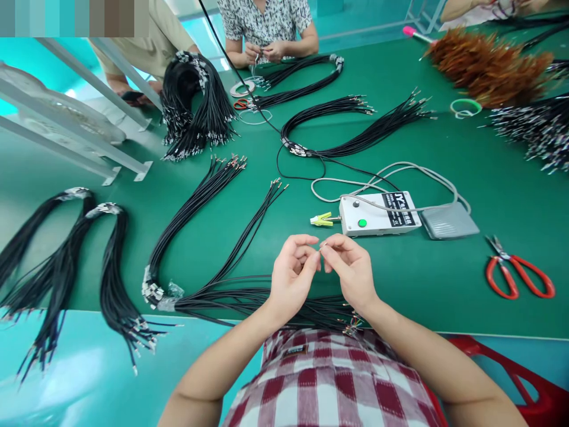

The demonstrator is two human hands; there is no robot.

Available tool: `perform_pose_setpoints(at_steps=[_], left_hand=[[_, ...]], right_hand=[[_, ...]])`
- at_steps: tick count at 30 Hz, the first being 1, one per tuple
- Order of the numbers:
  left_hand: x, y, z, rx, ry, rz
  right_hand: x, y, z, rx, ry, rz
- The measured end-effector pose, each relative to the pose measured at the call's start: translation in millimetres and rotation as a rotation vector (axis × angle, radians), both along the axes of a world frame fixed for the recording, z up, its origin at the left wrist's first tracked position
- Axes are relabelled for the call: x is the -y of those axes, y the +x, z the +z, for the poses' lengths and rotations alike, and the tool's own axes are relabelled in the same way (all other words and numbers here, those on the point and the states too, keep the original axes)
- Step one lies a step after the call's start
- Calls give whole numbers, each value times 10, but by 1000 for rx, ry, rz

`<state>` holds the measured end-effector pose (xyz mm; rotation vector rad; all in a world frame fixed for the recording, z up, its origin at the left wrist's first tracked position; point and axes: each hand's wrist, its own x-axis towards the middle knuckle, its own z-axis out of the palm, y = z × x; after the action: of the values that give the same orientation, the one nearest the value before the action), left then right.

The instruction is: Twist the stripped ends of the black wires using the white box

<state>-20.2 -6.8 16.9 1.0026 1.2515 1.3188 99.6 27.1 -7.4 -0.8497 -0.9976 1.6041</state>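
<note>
My left hand and my right hand meet fingertip to fingertip above the table's near side. Both are closed in a pinch. One thin black cable runs from the bundle to my left hand, and its small pale end shows between the fingertips. The fingers hide most of that end. Below the hands lies the bundle of black cables, bound with white connectors at its left bend. Just beyond my hands stands a white control box with a green button and a yellow-green clip-like tip.
Red-handled cutters lie at right, near a grey foot pedal. More cable bundles sit at the back and left. A brown feather duster lies at far right. Co-workers' hands are across the green table.
</note>
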Motion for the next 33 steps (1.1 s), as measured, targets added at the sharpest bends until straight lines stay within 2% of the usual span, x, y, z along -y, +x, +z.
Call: perform_pose_setpoints(at_steps=[4, 7, 11, 14, 17, 19, 21, 24, 27, 30, 33], left_hand=[[24, 10, -71, 24, -1, 27], [-8, -19, -110, 4, 25, -23], [-121, -51, -112, -134, 51, -171], [-197, -22, -142, -91, 73, -171], [-221, 24, -224, 3, 56, -93], [-209, 38, -294, -10, 58, -59], [-186, 27, -364, -166, 114, -8], [-159, -26, -453, -567, 272, 41], [-162, -93, -502, -806, 364, -26], [-194, -153, -497, -833, 343, -71], [-239, -201, -464, -813, 281, -62]], right_hand=[[4, -20, 3, -7, -129, 43], [-29, 38, -8, -17, -193, 116], [-84, 149, -36, 67, -184, 175], [-104, 217, -61, 135, -154, 154], [-116, 260, -85, 196, -84, 125], [-129, 276, -109, 252, -26, 106], [-144, 288, -146, 320, 38, 91], [-159, 304, -223, 410, 128, 75], [-164, 340, -280, 505, 206, 78], [-172, 395, -260, 752, 351, 88], [-205, 413, -174, 1104, 630, 33]])
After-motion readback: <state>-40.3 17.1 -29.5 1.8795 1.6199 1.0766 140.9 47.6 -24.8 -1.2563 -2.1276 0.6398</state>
